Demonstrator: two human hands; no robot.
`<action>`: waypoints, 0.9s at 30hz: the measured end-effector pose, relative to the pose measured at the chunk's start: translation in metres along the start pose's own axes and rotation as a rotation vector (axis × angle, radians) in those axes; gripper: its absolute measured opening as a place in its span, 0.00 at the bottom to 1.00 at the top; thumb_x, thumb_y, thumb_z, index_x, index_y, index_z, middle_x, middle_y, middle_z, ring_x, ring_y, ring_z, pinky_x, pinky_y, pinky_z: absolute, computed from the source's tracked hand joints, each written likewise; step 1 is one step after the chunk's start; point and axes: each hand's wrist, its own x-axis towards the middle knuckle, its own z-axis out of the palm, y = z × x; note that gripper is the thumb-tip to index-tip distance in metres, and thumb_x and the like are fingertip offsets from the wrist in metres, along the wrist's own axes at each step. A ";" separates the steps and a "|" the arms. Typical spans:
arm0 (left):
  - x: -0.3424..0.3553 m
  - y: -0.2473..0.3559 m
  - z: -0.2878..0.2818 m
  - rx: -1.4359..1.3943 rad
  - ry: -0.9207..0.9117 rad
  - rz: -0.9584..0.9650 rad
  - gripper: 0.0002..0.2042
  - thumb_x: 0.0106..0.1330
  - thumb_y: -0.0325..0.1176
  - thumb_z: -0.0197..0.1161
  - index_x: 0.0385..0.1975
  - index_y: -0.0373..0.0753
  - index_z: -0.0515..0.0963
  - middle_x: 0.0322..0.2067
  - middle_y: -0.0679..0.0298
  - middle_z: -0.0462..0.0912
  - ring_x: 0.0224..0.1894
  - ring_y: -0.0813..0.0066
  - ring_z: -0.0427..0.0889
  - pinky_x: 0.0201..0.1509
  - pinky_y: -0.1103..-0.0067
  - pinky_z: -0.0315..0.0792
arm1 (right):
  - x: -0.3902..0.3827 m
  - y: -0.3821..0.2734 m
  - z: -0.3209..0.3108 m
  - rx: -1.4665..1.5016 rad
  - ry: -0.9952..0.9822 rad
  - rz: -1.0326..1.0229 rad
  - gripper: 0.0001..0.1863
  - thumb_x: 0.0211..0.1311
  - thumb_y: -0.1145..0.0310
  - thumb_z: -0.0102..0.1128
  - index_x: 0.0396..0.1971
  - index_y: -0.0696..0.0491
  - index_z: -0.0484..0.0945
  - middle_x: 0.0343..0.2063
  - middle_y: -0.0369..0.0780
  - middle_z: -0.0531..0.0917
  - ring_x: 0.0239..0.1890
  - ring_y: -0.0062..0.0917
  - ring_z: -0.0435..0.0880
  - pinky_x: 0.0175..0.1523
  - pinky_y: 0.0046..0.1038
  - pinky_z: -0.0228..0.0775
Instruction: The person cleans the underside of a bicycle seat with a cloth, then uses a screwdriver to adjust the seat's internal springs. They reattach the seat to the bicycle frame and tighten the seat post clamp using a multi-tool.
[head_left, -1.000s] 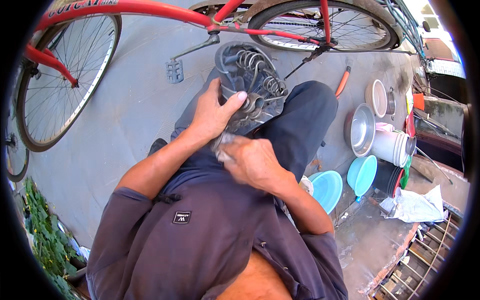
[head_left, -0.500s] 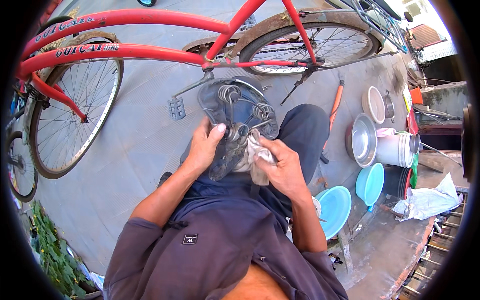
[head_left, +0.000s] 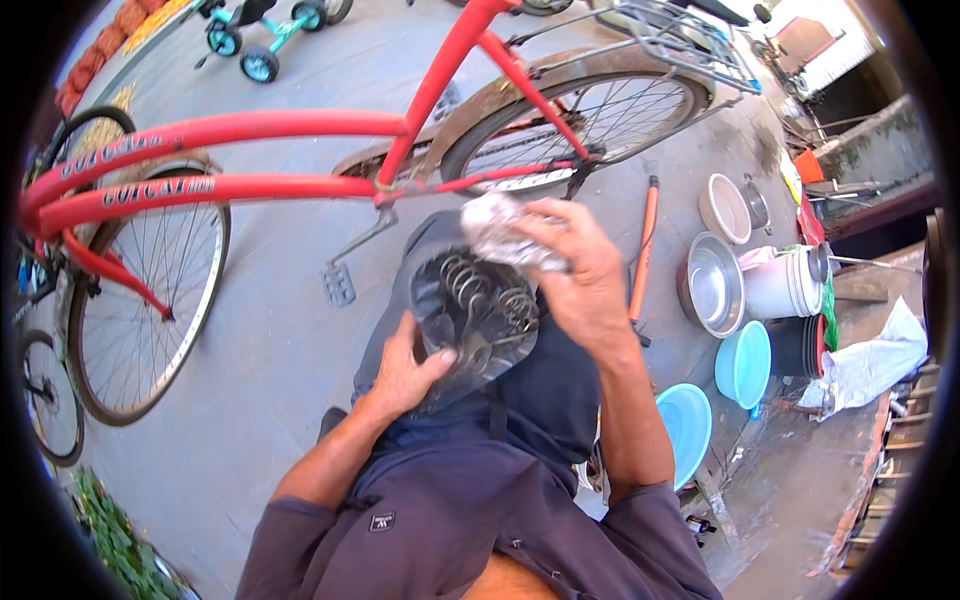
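A black bicycle saddle [head_left: 470,330] rests underside up on my lap, its coil springs and clamp showing. My left hand [head_left: 405,375] is closed on the saddle's lower left edge, thumb over it. My right hand [head_left: 575,260] grips a crumpled pale rag [head_left: 500,225] just above the saddle's upper end. Beyond my knees stands a red bicycle [head_left: 280,185] with a rusty rear mudguard and a rear rack; its pedal [head_left: 338,284] hangs left of my leg.
An orange hand pump [head_left: 643,245] lies right of me, near plastic and metal basins [head_left: 740,365], stacked buckets [head_left: 785,285] and a white sack [head_left: 870,355]. A turquoise tricycle [head_left: 260,40] stands at the back, another wheel [head_left: 45,395] at left, plants [head_left: 115,530] lower left.
My right hand has lifted the rag from the middle and lower part of the saddle to above its upper end. The saddle and my left hand sit lower in the picture.
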 end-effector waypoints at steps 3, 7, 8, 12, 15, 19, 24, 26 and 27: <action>-0.002 0.005 0.001 -0.010 -0.026 0.002 0.39 0.57 0.52 0.68 0.62 0.31 0.63 0.50 0.55 0.78 0.52 0.70 0.75 0.60 0.72 0.68 | 0.009 0.017 0.021 -0.089 -0.147 -0.179 0.25 0.43 0.84 0.60 0.45 0.49 0.84 0.49 0.42 0.79 0.52 0.38 0.79 0.56 0.32 0.72; -0.003 -0.006 -0.002 -0.056 -0.053 -0.040 0.39 0.57 0.51 0.69 0.63 0.31 0.64 0.49 0.57 0.79 0.50 0.70 0.76 0.57 0.73 0.69 | 0.000 0.042 0.021 -0.309 -0.172 -0.056 0.22 0.45 0.82 0.59 0.42 0.49 0.85 0.48 0.40 0.80 0.48 0.38 0.79 0.53 0.35 0.73; -0.002 -0.004 -0.001 -0.038 -0.062 -0.037 0.39 0.57 0.50 0.69 0.63 0.31 0.64 0.49 0.57 0.79 0.50 0.70 0.76 0.58 0.73 0.69 | -0.007 0.049 0.016 -0.398 -0.166 0.022 0.22 0.46 0.82 0.58 0.43 0.48 0.86 0.47 0.40 0.81 0.47 0.37 0.80 0.52 0.35 0.73; -0.001 0.004 0.002 -0.095 -0.014 0.006 0.36 0.58 0.48 0.69 0.61 0.30 0.65 0.49 0.55 0.80 0.52 0.69 0.77 0.58 0.73 0.69 | -0.022 0.064 0.004 -0.345 -0.032 0.178 0.21 0.47 0.80 0.59 0.44 0.50 0.85 0.47 0.41 0.81 0.47 0.37 0.81 0.53 0.33 0.73; 0.001 -0.002 -0.003 -0.014 -0.036 -0.042 0.33 0.57 0.46 0.69 0.55 0.29 0.67 0.47 0.55 0.80 0.50 0.71 0.76 0.56 0.74 0.70 | -0.023 0.055 0.005 -0.011 -0.097 0.203 0.21 0.47 0.80 0.60 0.46 0.56 0.83 0.47 0.42 0.81 0.50 0.35 0.81 0.57 0.29 0.71; 0.001 -0.004 0.001 -0.016 -0.007 -0.008 0.30 0.56 0.46 0.70 0.48 0.28 0.68 0.42 0.55 0.80 0.46 0.73 0.75 0.52 0.75 0.71 | -0.027 0.049 0.005 0.078 -0.296 0.187 0.21 0.48 0.82 0.60 0.47 0.58 0.82 0.49 0.41 0.81 0.51 0.31 0.81 0.58 0.26 0.69; -0.001 0.008 -0.002 -0.169 -0.001 -0.016 0.36 0.59 0.51 0.67 0.58 0.29 0.67 0.52 0.54 0.77 0.55 0.68 0.75 0.60 0.73 0.67 | -0.012 0.032 -0.005 0.443 0.002 0.395 0.20 0.49 0.83 0.60 0.46 0.60 0.81 0.47 0.35 0.80 0.48 0.21 0.79 0.54 0.22 0.69; -0.001 0.008 -0.004 -0.222 0.006 -0.045 0.38 0.61 0.54 0.65 0.61 0.29 0.66 0.55 0.54 0.75 0.58 0.66 0.73 0.64 0.71 0.64 | -0.010 0.034 -0.004 0.473 0.094 0.432 0.17 0.53 0.81 0.62 0.45 0.59 0.82 0.41 0.34 0.81 0.42 0.16 0.77 0.48 0.20 0.69; 0.000 0.005 -0.006 -0.256 0.015 -0.064 0.37 0.61 0.55 0.64 0.61 0.29 0.66 0.55 0.55 0.75 0.58 0.66 0.73 0.64 0.71 0.64 | -0.010 0.036 -0.002 0.470 0.141 0.464 0.15 0.54 0.81 0.62 0.44 0.59 0.82 0.39 0.34 0.82 0.40 0.15 0.78 0.47 0.20 0.70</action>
